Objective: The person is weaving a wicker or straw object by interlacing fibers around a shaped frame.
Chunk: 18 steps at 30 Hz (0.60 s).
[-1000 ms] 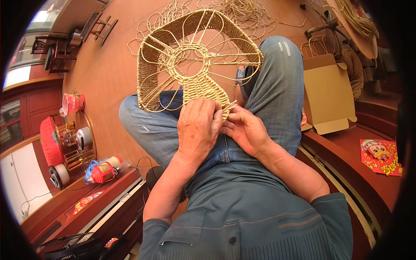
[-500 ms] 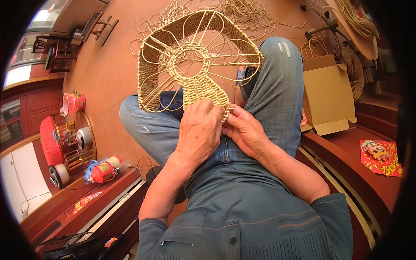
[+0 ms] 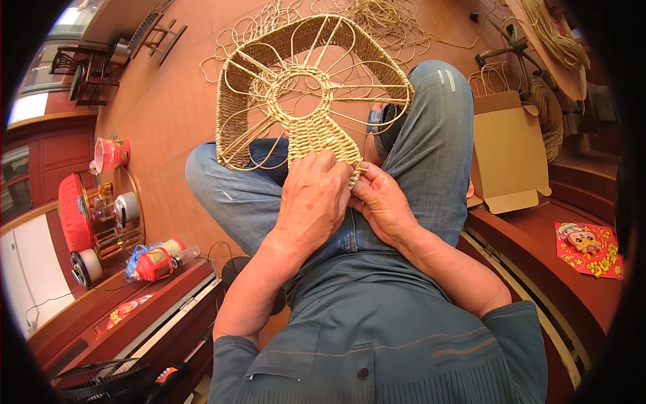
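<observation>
A half-woven straw-coloured basket (image 3: 232, 121) rests across my lap, with a woven outer wall, loose loops and a round ring (image 3: 299, 94) in its middle. From that ring a tightly woven panel (image 3: 323, 138) widens toward me. My left hand (image 3: 313, 195) lies over the panel's near end, its fingers curled round it. Against the panel's right corner, my right hand (image 3: 380, 202) pinches a thin strand of cord (image 3: 363, 168) between thumb and fingers. The fingertips partly hide the strand and the panel's near edge.
Loose cord (image 3: 390, 23) lies tangled on the tiled floor (image 3: 161, 114) beyond the basket. An open cardboard box (image 3: 508, 155) stands right of my knee, near a coiled cord bundle (image 3: 548, 121). At left are a red flask (image 3: 155, 262) and a pink bucket (image 3: 111, 153).
The basket has shifted slightly to the right in view. My right hand has turned a little at the panel's corner, and both hands keep their grip.
</observation>
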Each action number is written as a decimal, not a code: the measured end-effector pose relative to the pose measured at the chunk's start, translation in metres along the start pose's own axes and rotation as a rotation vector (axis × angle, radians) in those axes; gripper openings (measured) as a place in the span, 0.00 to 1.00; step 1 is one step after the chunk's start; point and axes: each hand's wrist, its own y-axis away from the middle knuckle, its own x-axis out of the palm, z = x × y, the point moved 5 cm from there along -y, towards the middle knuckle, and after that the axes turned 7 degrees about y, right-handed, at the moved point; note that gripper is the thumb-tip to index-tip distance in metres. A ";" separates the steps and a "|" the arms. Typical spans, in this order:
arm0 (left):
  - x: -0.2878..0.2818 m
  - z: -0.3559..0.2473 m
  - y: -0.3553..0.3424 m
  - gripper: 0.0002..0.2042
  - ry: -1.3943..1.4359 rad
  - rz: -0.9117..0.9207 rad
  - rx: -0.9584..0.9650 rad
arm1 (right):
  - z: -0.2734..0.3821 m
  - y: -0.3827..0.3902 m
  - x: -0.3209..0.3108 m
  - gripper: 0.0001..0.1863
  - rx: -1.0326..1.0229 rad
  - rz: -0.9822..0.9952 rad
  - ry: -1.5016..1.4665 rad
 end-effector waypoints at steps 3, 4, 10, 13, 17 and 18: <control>-0.002 0.005 -0.001 0.05 0.107 -0.043 -0.006 | 0.000 0.000 0.000 0.20 -0.023 -0.015 -0.001; -0.002 0.007 0.000 0.04 0.166 -0.053 -0.030 | 0.000 0.001 0.000 0.20 -0.039 -0.023 0.000; 0.000 -0.001 0.001 0.04 -0.014 0.017 0.000 | -0.001 0.001 0.000 0.19 -0.026 -0.074 0.021; 0.000 -0.004 0.000 0.03 -0.046 0.020 0.000 | -0.001 0.001 0.001 0.18 -0.017 -0.095 0.034; 0.001 -0.003 -0.001 0.04 -0.055 0.007 -0.010 | 0.001 0.001 0.003 0.17 -0.028 -0.097 0.024; 0.000 -0.001 0.000 0.04 0.010 -0.010 -0.025 | 0.000 0.001 0.002 0.16 -0.018 -0.097 0.022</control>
